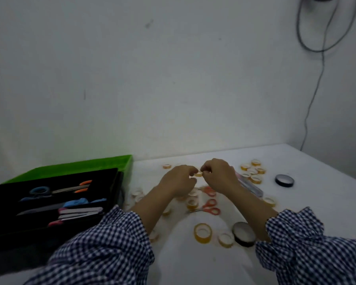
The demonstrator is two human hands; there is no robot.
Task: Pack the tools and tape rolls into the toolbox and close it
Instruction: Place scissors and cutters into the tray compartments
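The toolbox (123, 165) stands open at the left, green with a black tray holding scissors, a knife and staplers. My left hand (178, 181) and my right hand (218, 173) meet over the white table, both pinching one small yellow tape roll (198, 173) between their fingertips. Several small yellow tape rolls (253, 171) lie in a cluster at the right. A larger yellow roll (202, 232) lies near my right forearm. Two black tape rolls (284, 180) (244, 233) and orange-handled scissors (211, 206) lie on the table too.
A clear pink-edged case (253, 187) lies behind my right wrist. A dark cable (314, 95) hangs down the wall at the right. The white wall stands close behind the table.
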